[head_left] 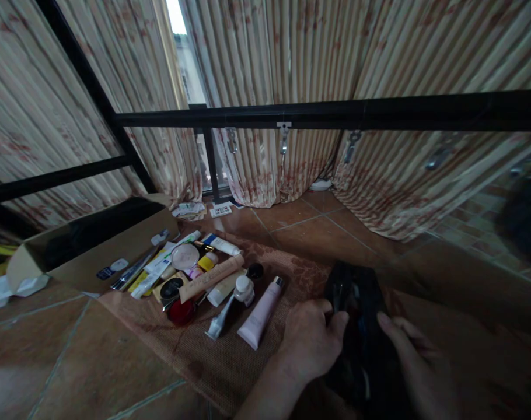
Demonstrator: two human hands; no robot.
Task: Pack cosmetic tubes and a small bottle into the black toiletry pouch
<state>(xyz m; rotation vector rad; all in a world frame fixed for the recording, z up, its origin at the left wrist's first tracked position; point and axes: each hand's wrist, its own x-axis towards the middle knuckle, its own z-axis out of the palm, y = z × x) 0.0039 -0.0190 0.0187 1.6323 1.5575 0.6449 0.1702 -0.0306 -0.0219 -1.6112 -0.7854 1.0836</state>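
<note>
A black pouch (364, 326), soft-sided and dark inside, lies between my hands at the lower right. My left hand (313, 341) pinches its near-left edge, thumb and fingers closed. On the other side, my right hand (416, 350) grips the right edge with the thumb on top; its lower part is dim. Left of my left hand, a pale pink squeeze tube (261, 314) with a dark cap lies on the brown cloth (195, 367). Beside it are a white-capped bottle (244, 290), a silvery tube (220, 319) and a long peach tube (213, 277). The pouch's contents are too dark to make out.
Several more cosmetics, including a round clear case (185, 256) and a red compact (181, 313), are heaped on the cloth. Behind them stands a cardboard box (112, 256) holding something black. A black rail (318, 115) crosses before striped curtains (309, 58). Papers (222, 210) lie on the tiles.
</note>
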